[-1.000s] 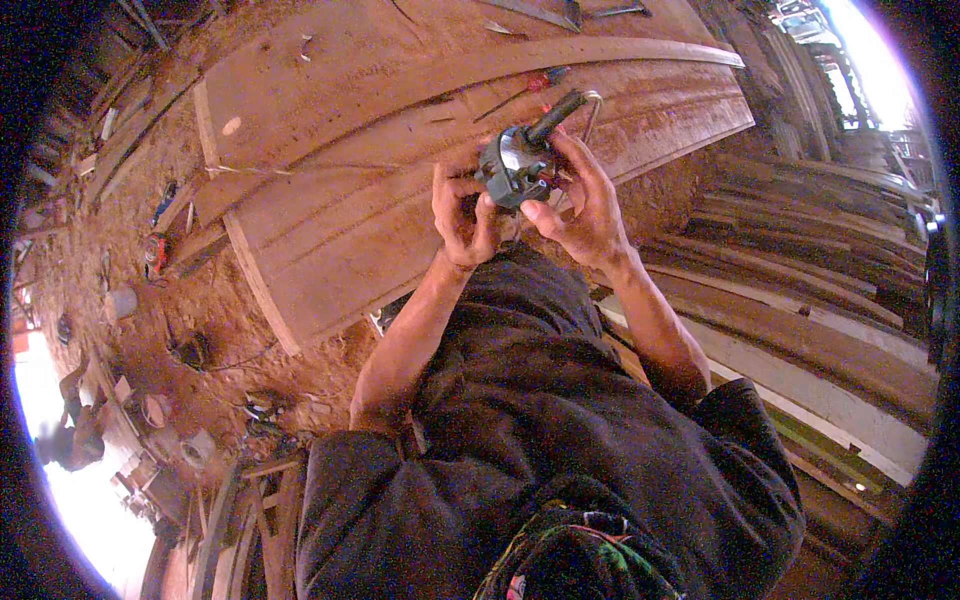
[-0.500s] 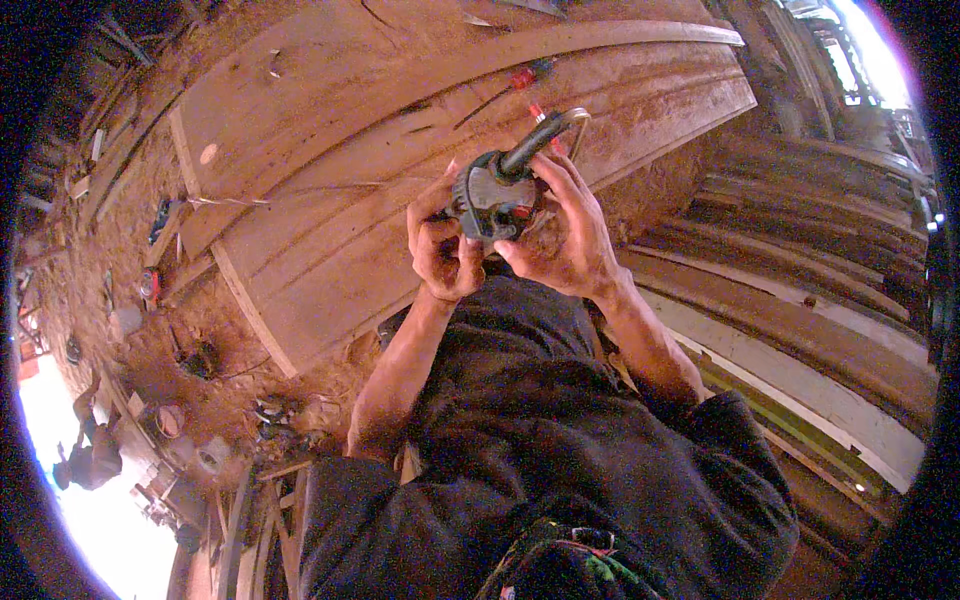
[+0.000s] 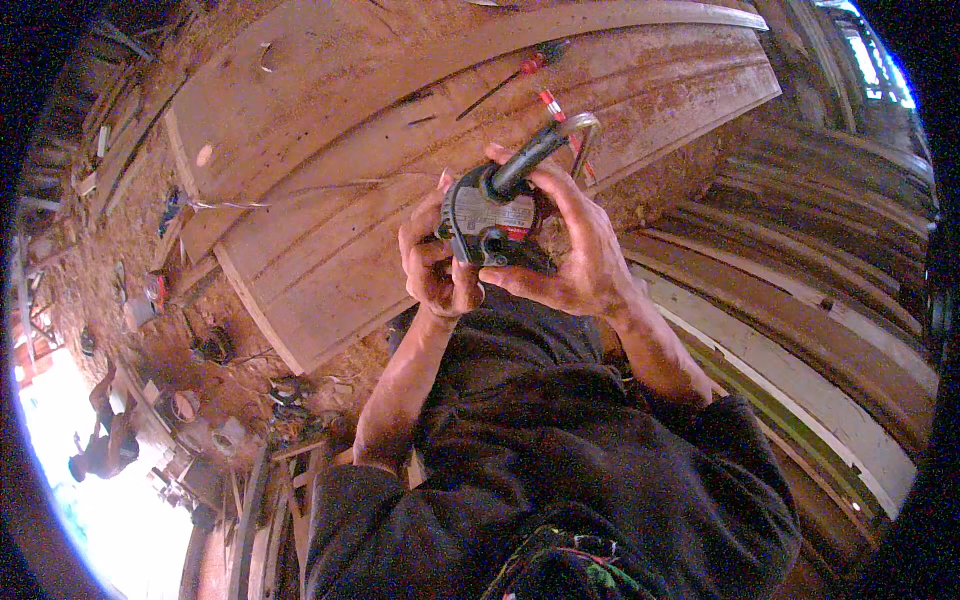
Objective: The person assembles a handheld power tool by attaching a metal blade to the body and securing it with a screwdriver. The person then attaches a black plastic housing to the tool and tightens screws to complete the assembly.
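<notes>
Between my two hands I hold a compact corded power tool (image 3: 490,215), dark-bodied with a grey label plate and a red patch. A thick black cord sleeve (image 3: 528,160) rises from it and runs into a cable (image 3: 583,122) that loops over on the far right side. My left hand (image 3: 437,260) grips the tool's left side, fingers curled, thumb at the near edge. My right hand (image 3: 585,240) wraps its right side, its thumb along the near edge and fingers behind the cord sleeve. The tool's underside is hidden.
Below the tool lie broad wooden boards (image 3: 330,230), dusted with sawdust. On them are a red-handled screwdriver-like tool (image 3: 530,66) and a red-and-white stick (image 3: 547,98). Long planks (image 3: 800,370) are stacked at the right. Another person (image 3: 108,445) is at the far left.
The tool has tilted in my hands, so its label plate and red patch show more. My right fingers and thumb have shifted around it. The view has moved slightly.
</notes>
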A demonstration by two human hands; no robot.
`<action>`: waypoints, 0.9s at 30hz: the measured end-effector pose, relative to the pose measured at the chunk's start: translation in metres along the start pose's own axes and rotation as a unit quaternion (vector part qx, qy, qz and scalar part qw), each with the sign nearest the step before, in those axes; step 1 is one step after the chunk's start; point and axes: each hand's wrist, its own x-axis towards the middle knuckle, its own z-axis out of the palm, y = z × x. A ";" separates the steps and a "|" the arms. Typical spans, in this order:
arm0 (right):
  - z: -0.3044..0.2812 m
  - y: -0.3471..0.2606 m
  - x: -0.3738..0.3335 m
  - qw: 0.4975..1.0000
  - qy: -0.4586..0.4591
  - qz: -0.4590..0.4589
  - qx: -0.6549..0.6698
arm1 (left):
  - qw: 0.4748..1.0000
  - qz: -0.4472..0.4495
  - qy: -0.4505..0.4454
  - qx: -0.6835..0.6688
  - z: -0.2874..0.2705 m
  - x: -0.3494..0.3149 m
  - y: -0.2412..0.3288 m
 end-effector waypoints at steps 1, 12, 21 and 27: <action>-0.002 -0.003 0.001 1.000 -0.008 0.003 0.002 | 1.000 0.000 0.003 -0.004 0.001 0.000 0.000; -0.008 0.004 0.007 0.998 -0.032 -0.051 -0.031 | 0.999 -0.026 0.017 0.006 0.008 0.005 0.016; -0.002 0.004 0.009 0.998 -0.028 -0.056 -0.020 | 0.998 -0.052 0.018 -0.014 0.003 -0.002 0.011; -0.003 0.004 0.015 0.995 -0.039 -0.081 -0.051 | 0.998 -0.026 0.035 -0.054 0.006 -0.003 0.002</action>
